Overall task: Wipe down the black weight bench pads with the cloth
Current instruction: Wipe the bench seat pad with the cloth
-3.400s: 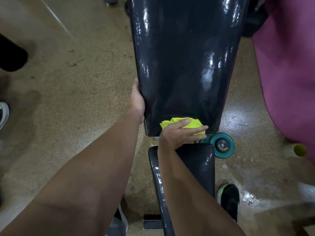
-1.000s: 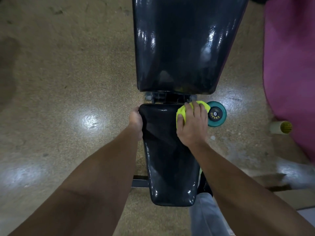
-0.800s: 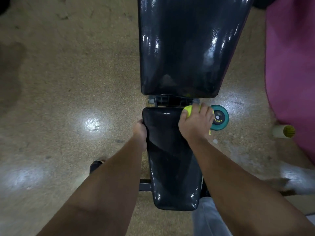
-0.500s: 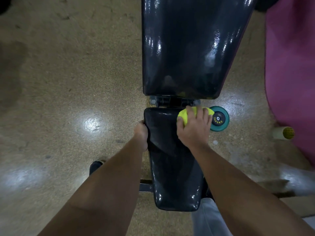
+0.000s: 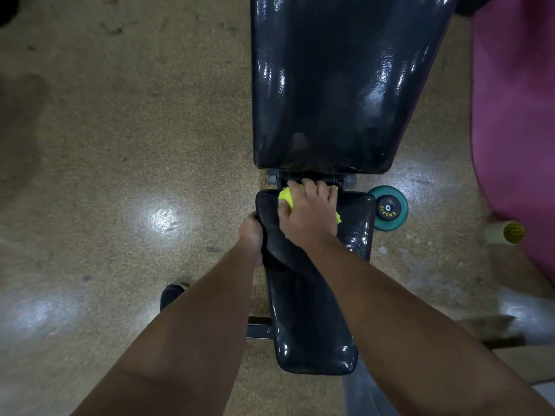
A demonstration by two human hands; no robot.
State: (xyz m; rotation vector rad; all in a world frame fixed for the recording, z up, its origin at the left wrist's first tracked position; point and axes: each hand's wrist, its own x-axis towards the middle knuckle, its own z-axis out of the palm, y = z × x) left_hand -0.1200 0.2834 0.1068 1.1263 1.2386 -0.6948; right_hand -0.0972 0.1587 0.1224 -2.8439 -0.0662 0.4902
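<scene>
The glossy black back pad (image 5: 330, 85) of the bench fills the top centre. Below it lies the smaller black seat pad (image 5: 309, 319); a metal hinge (image 5: 345, 179) shows in the gap between them. My right hand (image 5: 306, 214) presses a yellow-green cloth (image 5: 285, 198) onto the far edge of the seat pad, fingers curled over the cloth and reaching the gap. Most of the cloth is hidden under the hand. My left hand (image 5: 252, 235) grips the seat pad's left edge.
A teal weight plate (image 5: 389, 208) lies on the speckled floor right of the seat pad. A large magenta object (image 5: 516, 115) fills the right side, with a pale roll (image 5: 504, 232) beside it. My shoe (image 5: 171, 292) shows left of the bench frame.
My right hand has slid the cloth leftwards along the far edge of the seat pad, away from the teal plate. My left hand keeps its grip on the left edge.
</scene>
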